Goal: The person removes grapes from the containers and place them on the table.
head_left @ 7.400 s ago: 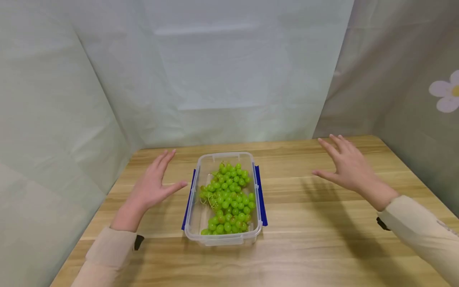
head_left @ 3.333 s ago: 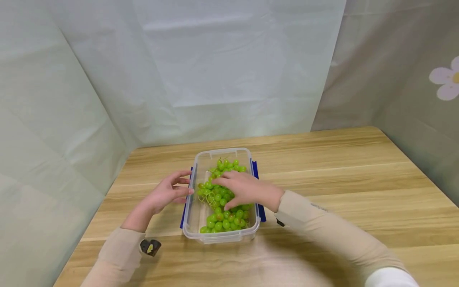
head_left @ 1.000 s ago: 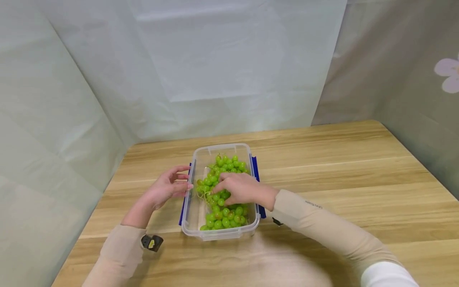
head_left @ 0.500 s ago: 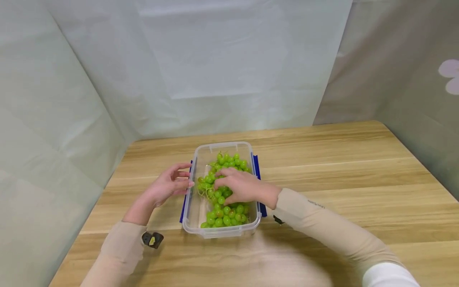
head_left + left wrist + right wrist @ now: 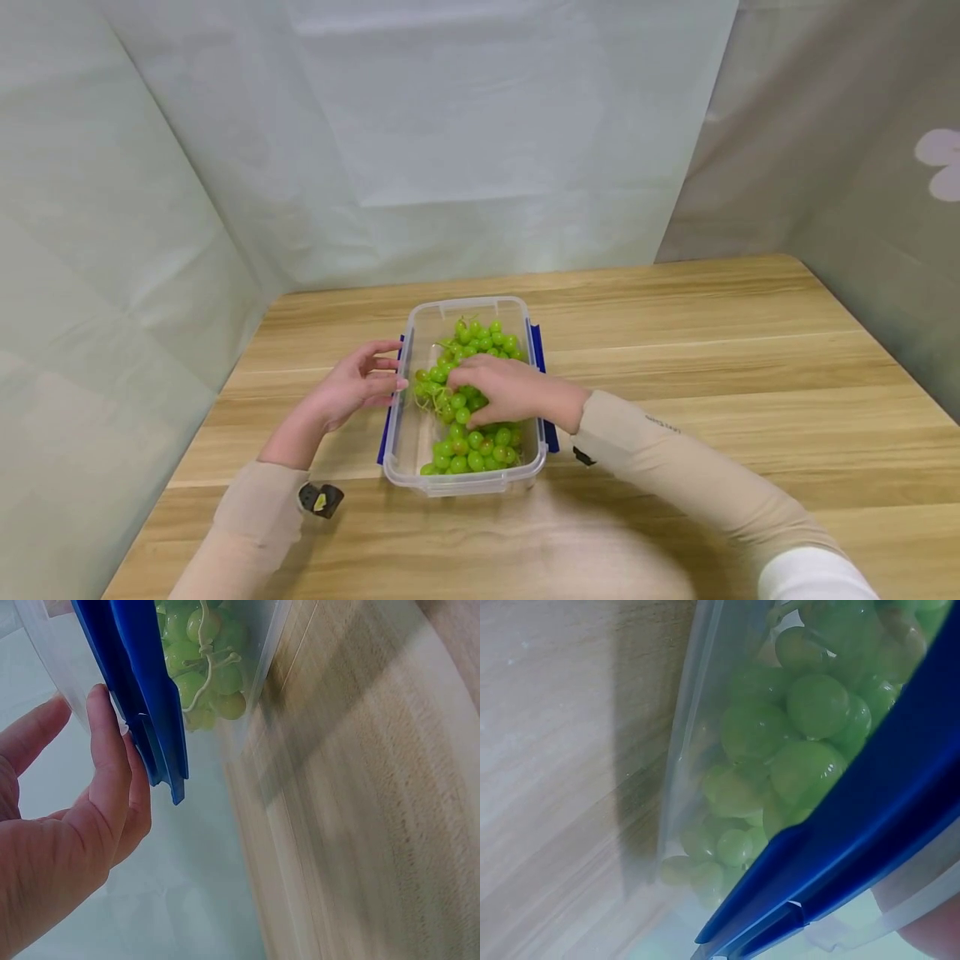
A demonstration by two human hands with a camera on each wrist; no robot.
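A clear plastic food container (image 5: 405, 454) with blue side latches stands on the wooden table, holding green grapes (image 5: 476, 461) on thin stems. At its left wall is my left hand (image 5: 348, 392), its thumb tip over the rim and its other fingers outside by the left latch (image 5: 150, 697). My right hand (image 5: 502, 387) reaches over the right wall, fingers and thumb curled down round the middle bunch, and covers part of it. The right wrist view shows grapes (image 5: 810, 769) through the wall behind the right latch (image 5: 840, 832); a blurred bit of finger is at its lower right.
The wooden table (image 5: 712, 350) carries the container left of its middle. Pale cloth (image 5: 465, 150) hangs behind it and at the left, and a darker cloth with a flower print (image 5: 941, 148) at the right. No lid is in view.
Earlier both hands were raised apart beside the container. Then the left came to the left rim and the right went in among the grapes. Over the last second the hands barely move.
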